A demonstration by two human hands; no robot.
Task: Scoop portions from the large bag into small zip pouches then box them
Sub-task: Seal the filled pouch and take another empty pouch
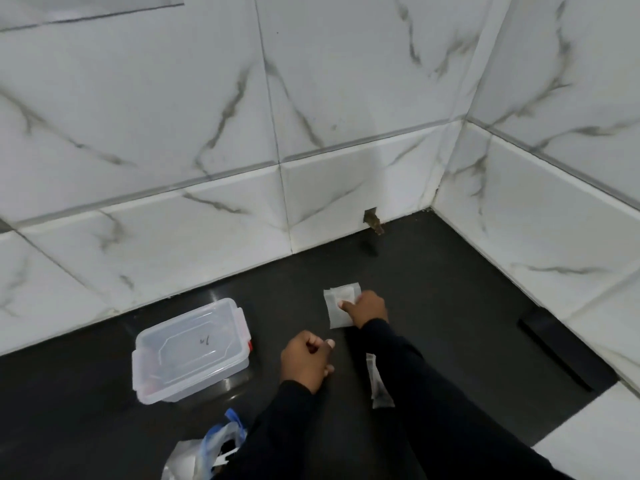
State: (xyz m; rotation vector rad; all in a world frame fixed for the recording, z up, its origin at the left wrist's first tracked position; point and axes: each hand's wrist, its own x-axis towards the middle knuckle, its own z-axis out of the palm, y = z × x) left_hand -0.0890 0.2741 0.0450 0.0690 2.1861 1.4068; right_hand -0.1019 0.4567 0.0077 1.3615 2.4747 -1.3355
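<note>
1. Lidded box point(190, 348), at 9 o'clock from the left hand point(306, 360): handwritten lid mark, illegible.
2. Left hand: clenched, empty.
3. Right hand point(367, 308): pinches the flat zip pouches point(336, 311) at 1 o'clock; long axis roughly 12–6.

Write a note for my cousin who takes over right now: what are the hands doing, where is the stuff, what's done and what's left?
Left hand: curled, nothing visible in it.
Right hand: pinches the small flat pouches, straight ahead.
Loose pouch: lies beside the right sleeve; I cannot tell if it is filled.
Clear box: to the left, lid on.
Large bag: at the near edge, by the left sleeve.
Done: pouches are out.
Left: probably scoop from the bag into pouches, zip them, open the box and put them in.
</note>
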